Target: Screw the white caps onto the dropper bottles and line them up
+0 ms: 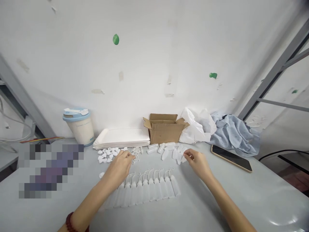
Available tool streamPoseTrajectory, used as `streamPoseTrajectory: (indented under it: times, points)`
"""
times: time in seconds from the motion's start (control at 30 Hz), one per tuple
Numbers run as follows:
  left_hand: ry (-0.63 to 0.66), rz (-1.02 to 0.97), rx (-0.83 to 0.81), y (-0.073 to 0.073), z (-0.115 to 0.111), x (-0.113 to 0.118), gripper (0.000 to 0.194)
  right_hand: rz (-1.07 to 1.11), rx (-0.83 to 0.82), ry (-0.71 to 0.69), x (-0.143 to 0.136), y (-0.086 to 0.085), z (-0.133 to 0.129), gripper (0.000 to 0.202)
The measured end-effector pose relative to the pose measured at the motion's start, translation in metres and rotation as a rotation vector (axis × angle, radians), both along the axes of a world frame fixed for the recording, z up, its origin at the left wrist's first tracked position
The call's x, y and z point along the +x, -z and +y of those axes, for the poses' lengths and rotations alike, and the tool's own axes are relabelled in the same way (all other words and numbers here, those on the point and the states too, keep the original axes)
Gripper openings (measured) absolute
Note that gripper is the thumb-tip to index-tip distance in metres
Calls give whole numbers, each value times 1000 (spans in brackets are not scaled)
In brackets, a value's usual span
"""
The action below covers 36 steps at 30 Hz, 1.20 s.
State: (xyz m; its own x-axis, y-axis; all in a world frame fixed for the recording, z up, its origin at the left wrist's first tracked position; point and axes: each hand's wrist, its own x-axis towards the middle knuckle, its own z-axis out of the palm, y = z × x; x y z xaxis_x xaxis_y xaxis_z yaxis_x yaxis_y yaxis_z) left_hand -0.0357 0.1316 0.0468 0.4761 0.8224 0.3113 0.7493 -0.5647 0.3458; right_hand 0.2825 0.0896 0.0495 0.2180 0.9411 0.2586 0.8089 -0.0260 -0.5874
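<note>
My left hand [122, 162] reaches over the table, its fingertips closed together at a small heap of thin white curved tubes [137, 150]. Whatever lies between those fingers is too small to make out. On the other side, my right hand [196, 161] pinches at the edge of a group of small translucent plastic pieces [165, 154], with a translucent piece [183, 159] at its fingertips. Below both hands lies a row of several translucent bottles [152, 190], each with a thin curved tube at its top. My left forearm partly covers the row. White caps [107, 154] are scattered left of the tubes.
Along the wall stand a blue-lidded cup [80, 129], a stack of white envelopes [123, 138], an open cardboard box [166, 132], a white plastic bag [196, 127] and a crumpled blue cloth [235, 133]. A phone [231, 158] lies at the right.
</note>
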Motion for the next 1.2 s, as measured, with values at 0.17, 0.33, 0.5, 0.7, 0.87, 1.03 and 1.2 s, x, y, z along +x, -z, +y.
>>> streamPoseTrajectory:
  times: [0.17, 0.33, 0.5, 0.7, 0.87, 1.03, 1.2]
  points:
    - [60, 284, 46, -6, -3, 10, 44, -89, 170, -80, 1, 17, 4, 22]
    - [44, 369, 78, -6, -3, 13, 46, -262, 263, -311, -21, 14, 10, 28]
    - [36, 77, -64, -8, 1, 6, 31, -632, 137, -521, -45, 4, 31, 42]
    - [-193, -472, -299, -21, -2, -7, 20, -732, 163, -579, -49, 20, 40, 37]
    - [-305, -874, -562, -26, -2, -7, 32, -690, 367, -576, -45, 23, 31, 40]
    - [-305, -1072, -707, -19, -3, -5, 39, -521, 546, -539, -56, 8, 17, 34]
    - [-361, -816, -395, -9, 4, -9, 36, -477, 577, -583, -71, 5, 2, 35]
